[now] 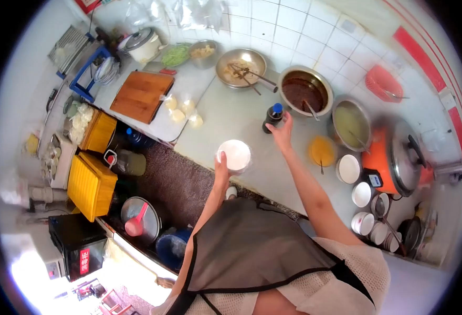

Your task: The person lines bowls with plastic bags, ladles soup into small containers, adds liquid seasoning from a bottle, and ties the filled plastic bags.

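My left hand [222,167] holds a white bowl [234,154] by its left side, near the counter's front edge. The bowl looks empty, with something clear around its rim. My right hand [282,131] is closed around a dark bottle [271,122] with a blue cap, which is upright at the middle of the counter. Behind the bottle stands a large metal pot [325,94] of dark red sauce with a ladle in it. To the right of my right hand is a bowl of orange-yellow food [322,151] with a spoon.
A metal bowl with utensils [232,73] stands at the back. At right are a pot of pale green liquid [350,123], stacked white bowls [363,223] and an orange cooker [379,157]. A wooden board [143,96] and filled plastic bags [177,115] lie at left. Yellow crates [92,184] stand below.
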`<state>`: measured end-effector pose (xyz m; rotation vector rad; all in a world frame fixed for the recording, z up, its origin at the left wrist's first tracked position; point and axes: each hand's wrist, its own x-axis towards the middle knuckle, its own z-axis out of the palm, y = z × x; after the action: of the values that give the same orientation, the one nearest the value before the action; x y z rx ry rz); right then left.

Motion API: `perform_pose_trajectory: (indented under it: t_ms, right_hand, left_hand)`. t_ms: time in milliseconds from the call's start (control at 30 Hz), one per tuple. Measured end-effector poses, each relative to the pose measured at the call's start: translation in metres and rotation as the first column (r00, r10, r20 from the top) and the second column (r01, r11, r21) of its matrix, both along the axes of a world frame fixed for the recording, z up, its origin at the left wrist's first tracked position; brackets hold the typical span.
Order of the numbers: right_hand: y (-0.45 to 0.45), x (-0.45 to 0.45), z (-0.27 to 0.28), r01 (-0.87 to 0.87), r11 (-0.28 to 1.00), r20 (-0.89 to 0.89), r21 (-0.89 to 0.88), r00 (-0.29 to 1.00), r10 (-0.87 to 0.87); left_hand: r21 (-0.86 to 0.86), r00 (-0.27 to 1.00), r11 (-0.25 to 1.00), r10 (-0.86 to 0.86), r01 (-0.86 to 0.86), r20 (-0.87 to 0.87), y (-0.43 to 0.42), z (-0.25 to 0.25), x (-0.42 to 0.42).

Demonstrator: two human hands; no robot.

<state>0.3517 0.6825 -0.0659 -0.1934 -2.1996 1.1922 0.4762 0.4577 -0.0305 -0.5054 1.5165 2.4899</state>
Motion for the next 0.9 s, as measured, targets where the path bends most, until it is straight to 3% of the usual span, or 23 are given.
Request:
perform_pose_trajectory:
  t_ms: [33, 100, 133, 200, 233, 267, 333, 467, 533, 600, 633, 700, 767, 833, 900]
  right_hand:
    - [-0.001, -0.010, -0.005, -0.014, 1.000, 0.001, -0.003, 1.000, 0.014]
    - [-0.007, -0.023, -0.008, -0.234, 0.907, -0.019, -0.351, 0.970, 0.243]
    - [-0.009, -0.025, -0.007, -0.250, 0.902, -0.019, -0.352, 0.965, 0.260]
    - [-0.010, -0.025, 0.001, -0.347, 0.936, 0.047, -0.052, 0.936, 0.350]
    - [-0.016, -0.020, 0.016, -0.385, 0.895, 0.042, 0.225, 0.922, 0.386]
    - [-0.020, -0.013, 0.031, -0.392, 0.891, 0.044, 0.227, 0.919, 0.393]
    - [-0.034, 0.003, 0.065, -0.498, 0.586, 0.245, 0.639, 0.854, 0.459]
    - [-0.040, 0.004, 0.067, -0.510, 0.392, 0.260, 0.765, 0.803, 0.536]
    - [-0.040, 0.002, 0.070, -0.504, 0.400, 0.269, 0.766, 0.816, 0.512]
    - [-0.038, -0.001, 0.074, -0.548, 0.628, 0.268, 0.552, 0.830, 0.489]
    - [-0.036, -0.004, 0.069, -0.539, 0.637, 0.264, 0.551, 0.837, 0.479]
    - [-0.028, -0.013, 0.045, -0.413, 0.910, 0.139, 0.045, 0.904, 0.403]
    - [-0.018, -0.021, 0.013, -0.281, 0.936, 0.217, -0.213, 0.920, 0.326]
    - [-0.019, -0.010, 0.029, -0.153, 0.963, 0.198, -0.222, 0.960, 0.198]
    - [-0.008, -0.015, -0.009, -0.184, 0.957, 0.059, -0.223, 0.978, 0.202]
  left_hand:
    - [0.015, 1.000, 1.000, 0.011, -0.011, 0.016, -0.004, 0.003, -0.001]
    - [0.008, 1.000, 1.000, 0.020, -0.020, 0.021, -0.010, 0.005, -0.002]
    - [0.004, 1.000, 1.000, 0.014, -0.014, 0.025, -0.016, 0.004, -0.003]
    - [0.018, 1.000, 1.000, 0.017, -0.017, 0.007, -0.026, 0.003, -0.005]
    - [0.031, 1.000, 1.000, -0.001, 0.001, -0.012, -0.030, 0.003, -0.007]
    - [0.033, 1.000, 0.999, 0.007, -0.007, -0.011, -0.033, 0.002, -0.010]
    - [-0.083, 0.999, 0.995, 0.050, -0.050, 0.001, -0.035, 0.005, -0.014]
    - [-0.195, 0.998, 0.979, 0.055, -0.050, 0.022, -0.031, 0.018, -0.022]
    - [-0.144, 0.994, 0.985, 0.101, -0.094, 0.047, -0.028, 0.017, -0.025]
    - [-0.112, 0.997, 0.992, 0.059, -0.054, 0.041, -0.029, 0.015, -0.027]
    - [-0.080, 0.999, 0.997, 0.018, -0.015, 0.037, -0.029, 0.014, -0.027]
    - [-0.078, 0.999, 0.997, -0.010, 0.013, 0.038, -0.024, 0.010, -0.025]
    - [-0.009, 0.995, 0.997, -0.079, 0.080, 0.065, -0.014, -0.003, -0.027]
    - [-0.040, 0.985, 0.990, -0.132, 0.137, 0.113, 0.003, 0.016, -0.025]
    - [0.007, 0.968, 0.974, -0.228, 0.228, 0.101, 0.018, 0.012, -0.024]
